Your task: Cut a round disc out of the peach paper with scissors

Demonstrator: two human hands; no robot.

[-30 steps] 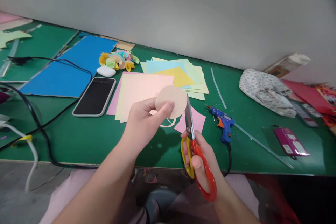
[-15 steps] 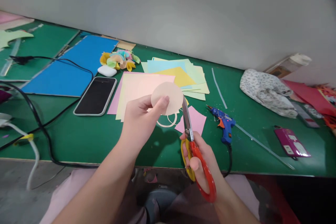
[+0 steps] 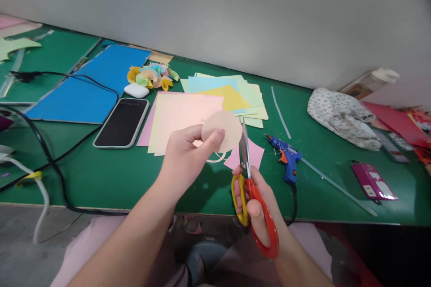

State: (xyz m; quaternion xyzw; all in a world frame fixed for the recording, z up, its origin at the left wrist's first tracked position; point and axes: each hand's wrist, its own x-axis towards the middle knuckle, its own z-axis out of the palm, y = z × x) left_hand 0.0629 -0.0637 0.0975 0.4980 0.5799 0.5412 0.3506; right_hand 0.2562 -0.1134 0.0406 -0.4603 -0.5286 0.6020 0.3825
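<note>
Between thumb and fingers, my left hand (image 3: 190,152) pinches a cream paper circle (image 3: 224,128) above the table. My right hand (image 3: 261,202) grips a pair of scissors (image 3: 249,179) with one red and one yellow handle. The blades point away from me, slightly parted at the tips, right beside the circle's right edge. Below the circle, thin cut paper rings (image 3: 217,158) and a pink paper piece (image 3: 254,152) lie on the table. A stack of pastel paper sheets (image 3: 178,114) lies just behind my left hand.
A blue glue gun (image 3: 288,159) with its cord is to the right, near clear glue sticks (image 3: 281,112). On the left are a phone (image 3: 121,122), paper flowers (image 3: 155,75), a blue board (image 3: 85,85) and black cables (image 3: 55,161). A patterned cloth pouch (image 3: 341,116) lies far right.
My left hand has shifted the paper circle right and slightly down, toward me. The scissor blades have come closer together, and the circle now covers more of the rings.
</note>
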